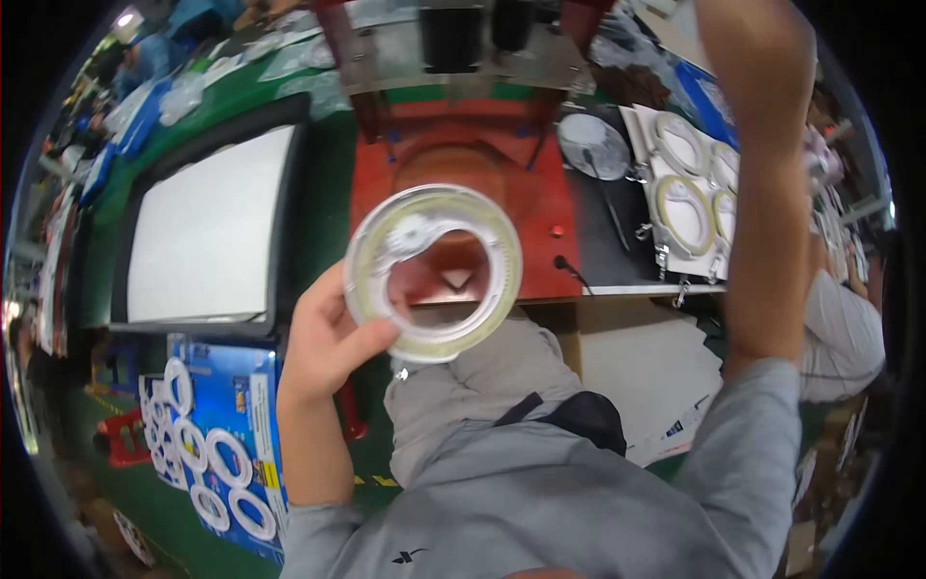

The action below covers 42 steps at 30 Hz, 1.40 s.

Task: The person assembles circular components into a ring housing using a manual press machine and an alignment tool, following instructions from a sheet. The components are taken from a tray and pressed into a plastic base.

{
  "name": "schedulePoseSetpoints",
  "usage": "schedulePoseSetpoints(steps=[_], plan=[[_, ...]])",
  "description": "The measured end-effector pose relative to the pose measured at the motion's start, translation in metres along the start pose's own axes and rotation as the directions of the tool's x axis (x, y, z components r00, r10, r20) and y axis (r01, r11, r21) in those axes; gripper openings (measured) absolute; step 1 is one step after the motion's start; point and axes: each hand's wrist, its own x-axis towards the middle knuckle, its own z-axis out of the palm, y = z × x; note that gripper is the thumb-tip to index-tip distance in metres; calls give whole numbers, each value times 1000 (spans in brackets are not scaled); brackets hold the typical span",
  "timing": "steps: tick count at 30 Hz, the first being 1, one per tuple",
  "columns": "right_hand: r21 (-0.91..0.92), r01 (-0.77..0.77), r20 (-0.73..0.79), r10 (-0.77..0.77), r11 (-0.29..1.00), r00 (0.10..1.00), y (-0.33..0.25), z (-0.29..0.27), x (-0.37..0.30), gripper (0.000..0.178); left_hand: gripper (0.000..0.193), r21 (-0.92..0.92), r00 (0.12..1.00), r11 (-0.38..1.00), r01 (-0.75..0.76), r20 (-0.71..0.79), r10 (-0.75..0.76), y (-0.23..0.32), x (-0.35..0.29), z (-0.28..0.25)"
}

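Observation:
My left hand (333, 333) grips a round plastic ring-shaped part (497, 314) by its lower left rim, with the thumb over the front. It is whitish and clear, with a pale yellow-green band and a small white gear at its upper left. Through its round opening the red surface behind shows. My right arm reaches far up along the right side, and my right hand (757, 34) is at the top edge, blurred. Its fingers are cut off from view, so whether it holds anything does not show.
A red press-like machine (371, 207) stands ahead. On its right are a clear round dish (593, 147) and a white board (690, 265) with several rings and metal clips. To the left lies a black tray (297, 174) with white sheets; below it, a blue board (207, 362) carries white rings.

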Motion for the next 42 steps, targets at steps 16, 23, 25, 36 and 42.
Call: schedulePoseSetpoints(steps=[16, 23, 25, 36, 42], plan=[[728, -677, 463, 805, -107, 371, 168, -120, -257, 37, 22, 625, 922, 762, -167, -175, 346, 6, 24, 34], [607, -794, 197, 963, 27, 183, 394, -189, -287, 28, 54, 845, 811, 136, 517, -534, 238, 27, -38, -161], [515, -856, 270, 957, -49, 107, 466, -177, -300, 28, 62, 879, 878, 18, 477, -477, 45, 21, -66, -199], [74, -997, 344, 938, 23, 47, 632, -184, -319, 39, 99, 892, 869, -24, 452, -446, -215, 47, -9, -137], [-114, -897, 71, 904, 428, 422, 511, -164, -279, 38, 105, 847, 817, -229, 480, -527, -236, 45, -6, -121]])
